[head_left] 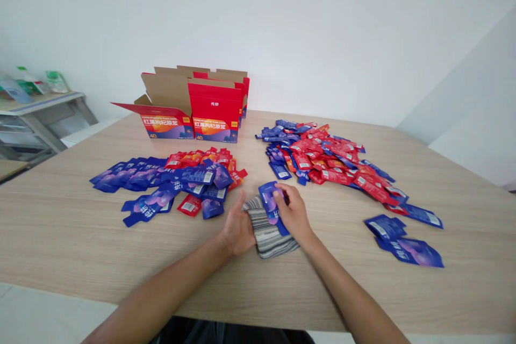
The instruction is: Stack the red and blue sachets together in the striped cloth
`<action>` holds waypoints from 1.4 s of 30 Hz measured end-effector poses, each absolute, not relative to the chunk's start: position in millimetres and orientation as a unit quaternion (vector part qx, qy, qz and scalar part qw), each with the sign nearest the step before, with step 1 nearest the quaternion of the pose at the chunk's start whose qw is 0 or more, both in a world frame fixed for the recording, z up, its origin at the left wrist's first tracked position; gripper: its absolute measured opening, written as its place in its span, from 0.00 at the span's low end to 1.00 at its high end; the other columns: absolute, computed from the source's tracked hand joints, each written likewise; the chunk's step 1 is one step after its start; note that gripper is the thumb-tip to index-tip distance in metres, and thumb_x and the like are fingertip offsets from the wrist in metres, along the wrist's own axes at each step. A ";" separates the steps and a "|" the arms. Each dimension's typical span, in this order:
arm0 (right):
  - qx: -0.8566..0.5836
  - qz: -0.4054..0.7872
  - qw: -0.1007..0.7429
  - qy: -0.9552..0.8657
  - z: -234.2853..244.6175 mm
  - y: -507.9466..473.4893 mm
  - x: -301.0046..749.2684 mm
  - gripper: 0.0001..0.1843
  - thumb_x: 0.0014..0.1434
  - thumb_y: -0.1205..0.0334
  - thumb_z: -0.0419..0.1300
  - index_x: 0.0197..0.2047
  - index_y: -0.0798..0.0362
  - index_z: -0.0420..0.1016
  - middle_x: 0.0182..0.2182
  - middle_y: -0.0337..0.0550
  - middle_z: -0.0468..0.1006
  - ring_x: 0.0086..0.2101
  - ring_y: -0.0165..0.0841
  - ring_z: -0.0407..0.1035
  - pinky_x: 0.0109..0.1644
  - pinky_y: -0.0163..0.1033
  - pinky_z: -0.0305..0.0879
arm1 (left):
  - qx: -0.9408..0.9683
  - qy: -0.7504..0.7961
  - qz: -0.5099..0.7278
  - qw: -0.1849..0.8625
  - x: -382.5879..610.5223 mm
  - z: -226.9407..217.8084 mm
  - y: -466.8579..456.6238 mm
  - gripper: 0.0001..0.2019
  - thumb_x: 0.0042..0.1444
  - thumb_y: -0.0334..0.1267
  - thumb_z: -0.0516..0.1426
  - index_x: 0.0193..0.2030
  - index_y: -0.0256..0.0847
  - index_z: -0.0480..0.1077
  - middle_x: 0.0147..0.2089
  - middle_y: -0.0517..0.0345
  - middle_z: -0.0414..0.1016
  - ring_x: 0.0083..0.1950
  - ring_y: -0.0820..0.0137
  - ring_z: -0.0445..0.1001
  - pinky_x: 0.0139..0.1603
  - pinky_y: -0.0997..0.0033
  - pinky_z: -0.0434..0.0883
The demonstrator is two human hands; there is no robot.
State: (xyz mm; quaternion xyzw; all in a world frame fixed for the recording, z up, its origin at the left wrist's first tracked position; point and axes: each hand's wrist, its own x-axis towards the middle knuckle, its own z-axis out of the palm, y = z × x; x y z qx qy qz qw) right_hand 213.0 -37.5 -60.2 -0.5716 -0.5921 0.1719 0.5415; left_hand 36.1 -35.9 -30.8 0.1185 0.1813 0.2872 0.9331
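Observation:
My right hand (293, 210) grips a blue sachet (271, 205) and holds it against a folded grey striped cloth (266, 232) on the wooden table (60, 231). My left hand (237, 228) rests closed on the cloth's left edge. Left of the hands is a spread of blue and red sachets (169, 183). A larger heap of red and blue sachets (326, 156) lies to the right.
Two red open cardboard boxes (193, 107) stand at the back of the table. A few loose blue sachets (403, 239) lie at the right front. A metal shelf (36, 113) with items stands at the far left against the white wall.

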 end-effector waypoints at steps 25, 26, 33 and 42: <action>-0.394 -0.094 0.235 -0.883 -45.4 -61.9 200.0 0.38 0.70 0.69 0.52 0.77 0.52 0.39 0.76 0.57 0.30 0.73 0.53 0.31 0.69 0.70 0.52 | 0.116 0.075 0.358 0.924 12.8 -24.5 -12.1 0.53 0.52 0.79 0.38 0.65 0.35 0.69 0.64 0.37 0.72 0.67 0.45 0.66 0.66 0.45 0.59; -0.393 -0.104 0.234 -0.883 -45.4 -62.3 198.6 0.37 0.70 0.68 0.51 0.77 0.53 0.39 0.76 0.58 0.33 0.73 0.53 0.32 0.70 0.70 0.51 | 0.117 0.080 0.346 0.927 15.3 -24.9 -15.9 0.53 0.51 0.79 0.37 0.64 0.35 0.69 0.64 0.38 0.72 0.66 0.45 0.67 0.65 0.46 0.60; -0.399 -0.110 0.240 -0.878 -46.2 -63.4 197.6 0.37 0.72 0.52 0.49 0.76 0.61 0.43 0.74 0.63 0.42 0.73 0.51 0.37 0.71 0.67 0.50 | 0.147 0.103 0.243 0.953 32.7 -43.3 -45.6 0.49 0.55 0.76 0.39 0.64 0.37 0.70 0.60 0.40 0.77 0.65 0.49 0.70 0.66 0.49 0.61; -0.358 -0.087 0.220 -0.903 -43.6 -63.3 198.9 0.66 0.58 0.32 0.60 0.76 0.67 0.29 0.73 0.73 0.39 0.72 0.57 0.32 0.70 0.72 0.44 | 0.124 0.069 0.317 0.938 27.0 -41.8 -32.9 0.53 0.54 0.77 0.36 0.68 0.33 0.65 0.64 0.37 0.73 0.70 0.48 0.63 0.72 0.43 0.50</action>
